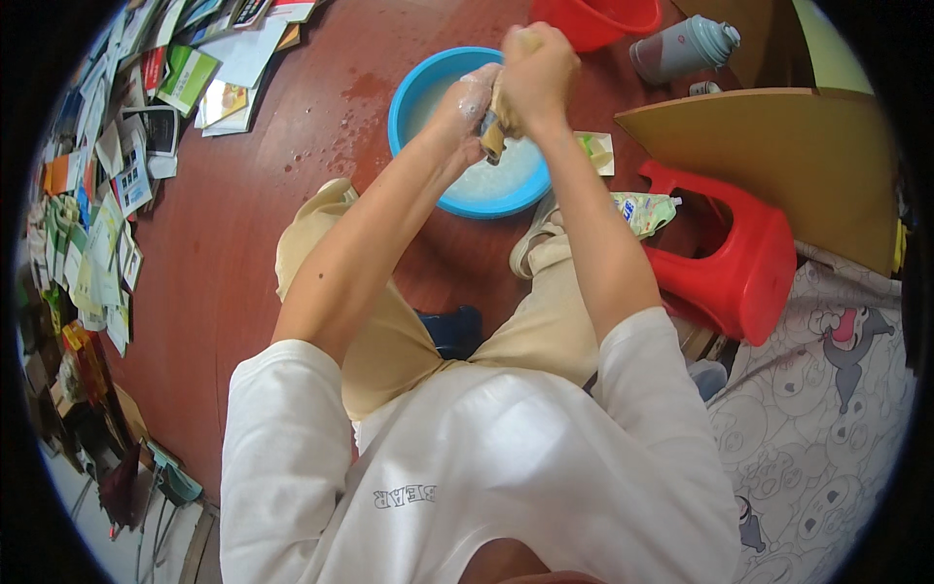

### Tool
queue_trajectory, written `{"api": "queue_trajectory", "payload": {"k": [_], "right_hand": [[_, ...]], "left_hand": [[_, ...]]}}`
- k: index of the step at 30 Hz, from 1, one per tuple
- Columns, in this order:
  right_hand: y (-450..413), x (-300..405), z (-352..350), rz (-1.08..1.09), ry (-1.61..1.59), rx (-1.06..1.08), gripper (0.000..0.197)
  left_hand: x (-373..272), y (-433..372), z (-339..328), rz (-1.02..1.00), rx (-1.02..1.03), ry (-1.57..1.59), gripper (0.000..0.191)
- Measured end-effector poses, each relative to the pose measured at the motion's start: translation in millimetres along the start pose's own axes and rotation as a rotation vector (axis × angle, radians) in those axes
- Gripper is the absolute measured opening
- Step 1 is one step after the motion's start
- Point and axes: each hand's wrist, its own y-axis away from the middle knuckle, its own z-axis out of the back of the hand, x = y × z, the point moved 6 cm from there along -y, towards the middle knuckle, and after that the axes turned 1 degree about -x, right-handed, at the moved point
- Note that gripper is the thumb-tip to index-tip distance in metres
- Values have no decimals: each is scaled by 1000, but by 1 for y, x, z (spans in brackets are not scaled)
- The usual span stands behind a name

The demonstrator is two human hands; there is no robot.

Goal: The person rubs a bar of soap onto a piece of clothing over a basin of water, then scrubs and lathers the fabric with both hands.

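My left hand [474, 106], wet with suds, and my right hand [540, 80] are close together above a blue plastic basin [398, 120]. Both grip a wet tan-and-dark item [492, 142], perhaps a piece of cloth; my fingers hide most of it, so its exact kind is unclear. Cloudy, whitish water [485, 186] fills the lower part of the basin. Right of the basin, a yellow-green piece [600, 153], possibly soap, rests on a white card or packet.
A red plastic stool [759, 248] lies on its side at right, near a detergent pouch [649, 213]. Beyond are a red basin [595, 22], a grey flask [678, 50] and a brown board [766, 146]. Books [186, 80] pile at left. Water spots the reddish floor [306, 139].
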Motion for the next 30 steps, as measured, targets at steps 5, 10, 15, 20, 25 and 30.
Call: {"api": "queue_trajectory", "payload": {"k": [5,10,15,20,25,30], "right_hand": [[30,31,-11,207,174,12,18],[6,3,0,50,115,4,13],[0,-101,-14,-1127,-969,82,23],[-11,-99,6,-1088,-1479,337,27],[-12,-106,14,-1075,-1520,229,31],[-7,-80,29,-985,-1368,72,39]], "left_hand": [[-3,-22,21,6,-13,167,23],[4,7,-10,40,-36,-44,24],[-14,11,4,202,115,84,26],[-31,27,11,104,-91,-207,34],[-33,27,10,75,57,-479,32],[-28,35,4,194,-8,-252,35]]}}
